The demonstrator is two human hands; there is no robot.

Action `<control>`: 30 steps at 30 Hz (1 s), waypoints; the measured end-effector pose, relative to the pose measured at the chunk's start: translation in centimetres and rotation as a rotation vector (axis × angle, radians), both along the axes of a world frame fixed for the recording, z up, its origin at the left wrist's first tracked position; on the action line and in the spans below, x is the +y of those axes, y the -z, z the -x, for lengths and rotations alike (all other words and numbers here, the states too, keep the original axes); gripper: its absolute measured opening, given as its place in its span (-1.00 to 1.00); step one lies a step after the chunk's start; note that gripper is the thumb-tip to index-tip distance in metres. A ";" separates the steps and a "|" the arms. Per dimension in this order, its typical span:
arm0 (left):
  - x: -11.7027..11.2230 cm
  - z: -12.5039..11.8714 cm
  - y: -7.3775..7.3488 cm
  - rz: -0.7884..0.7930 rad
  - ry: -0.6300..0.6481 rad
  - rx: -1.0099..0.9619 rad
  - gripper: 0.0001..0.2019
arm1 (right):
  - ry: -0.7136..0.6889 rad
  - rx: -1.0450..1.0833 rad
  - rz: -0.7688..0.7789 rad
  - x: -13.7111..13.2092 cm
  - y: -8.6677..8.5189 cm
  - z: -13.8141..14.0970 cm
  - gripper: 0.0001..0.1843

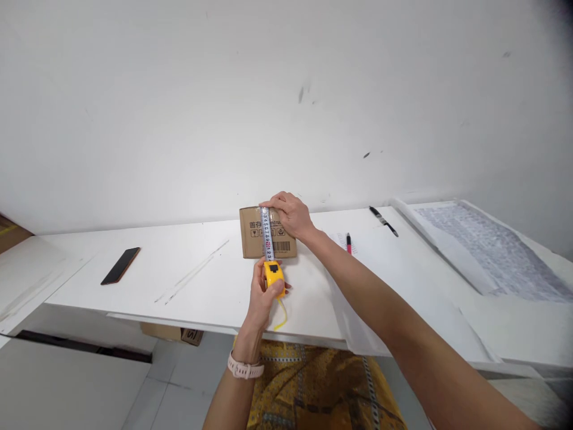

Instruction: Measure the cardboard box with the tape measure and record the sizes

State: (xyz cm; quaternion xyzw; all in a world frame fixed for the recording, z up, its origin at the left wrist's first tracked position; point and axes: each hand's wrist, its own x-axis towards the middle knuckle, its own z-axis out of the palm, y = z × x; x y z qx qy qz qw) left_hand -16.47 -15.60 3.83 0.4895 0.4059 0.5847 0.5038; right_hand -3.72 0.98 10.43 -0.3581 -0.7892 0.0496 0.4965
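Note:
A small brown cardboard box [250,242] with printed symbols and a barcode sits on the white table near the wall. My left hand [262,292], a pink watch band on its wrist, is closed around a yellow tape measure [274,275] just in front of the box. Its silver blade [267,233] lies across the box's top from the near edge to the far edge. At the far edge, my right hand [290,215] presses the blade's end with its fingers and covers the box's right far corner. A yellow wrist strap [282,316] dangles from the tape measure.
To the left lies a flat black rectangular thing [120,266] with a brown edge. On the right are white paper sheets [380,263], a red-and-black pen [348,243], a black pen [383,221] and a densely marked sheet [501,239]. Another carton [170,332] shows below the table.

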 end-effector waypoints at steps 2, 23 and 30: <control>-0.2 0.0 0.3 0.007 0.000 0.006 -0.45 | -0.006 0.010 -0.010 -0.1 0.1 0.0 -0.48; 0.7 1.4 1.8 0.080 0.189 -0.219 -0.45 | -0.021 0.015 0.007 -0.1 0.0 -0.2 -0.49; 1.1 1.6 2.1 0.110 0.212 -0.252 -0.45 | -0.012 -0.005 0.004 -0.1 0.2 0.0 -0.49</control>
